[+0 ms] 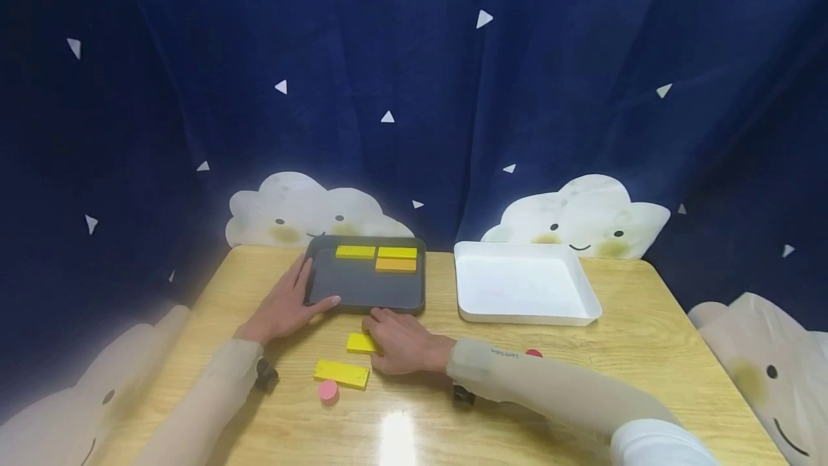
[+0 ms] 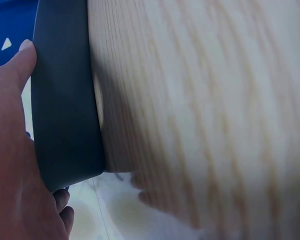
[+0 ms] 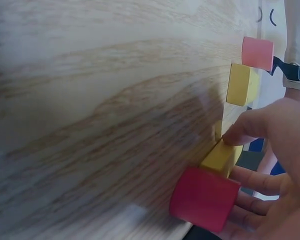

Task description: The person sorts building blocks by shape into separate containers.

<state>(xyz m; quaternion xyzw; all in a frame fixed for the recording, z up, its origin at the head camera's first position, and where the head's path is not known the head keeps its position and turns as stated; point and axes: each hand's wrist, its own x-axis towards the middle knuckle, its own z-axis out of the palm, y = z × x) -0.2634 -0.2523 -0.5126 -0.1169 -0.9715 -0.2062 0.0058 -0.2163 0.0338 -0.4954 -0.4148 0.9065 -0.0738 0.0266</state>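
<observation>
In the head view my left hand (image 1: 284,306) rests on the near left corner of a dark grey tray (image 1: 362,306), its thumb along the front rim and its fingers along the left side. The left wrist view shows the thumb (image 2: 24,60) against the tray wall (image 2: 65,100). Just in front of the tray, my right hand (image 1: 407,342) pinches a yellow block (image 1: 359,343) lying low at the table, its right end hidden by the hand. A red round block (image 3: 205,197) overlaps that yellow block (image 3: 222,157) and the fingertips in the right wrist view.
Two yellow blocks (image 1: 355,252) and an orange block (image 1: 396,265) lie in the grey tray's far part. Nearer me are another yellow block (image 1: 341,374) and a pink round block (image 1: 328,392). A white tray (image 1: 527,318) stands right; a red piece (image 1: 533,353) shows behind my right forearm.
</observation>
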